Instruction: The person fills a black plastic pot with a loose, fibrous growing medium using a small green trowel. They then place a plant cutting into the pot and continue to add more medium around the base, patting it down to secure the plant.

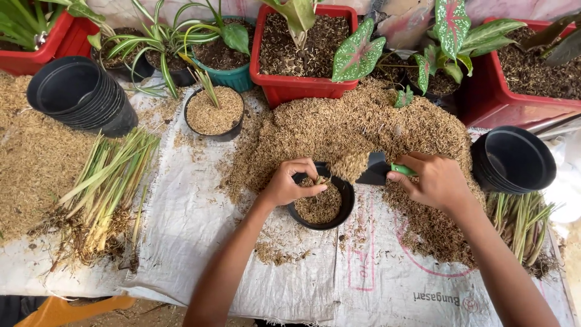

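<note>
Two bare forearms reach up from the lower edge over a white woven sack [200,230] spread across the bench. At centre, the left hand [289,181] rests on the rim of a small black pot [339,212], its fingers [308,191] pinched shut on a short green seedling [319,180] held upright over the husk filling inside. Just beside it, the right hand [437,180] has its fingers curled tight around the green handle of a dark trowel [374,169], whose blade, heaped with husk, tips toward the pot's far rim. A broad mound of rice husk [363,124] lies behind and to the right of the pot, spilling over the sack. At left, a bundle of long green shoots with roots [103,188] lies on the sack, near a stack of empty black pots [78,94] lying on its side. A second stack of black pots [514,158] sits at right, above another bundle of shoots [520,224]. One filled pot with a planted shoot [213,112] stands beyond the sack's upper edge. Red planter boxes [302,85] and leafy potted plants, one with pink-veined leaves [451,24], line the back.
</note>
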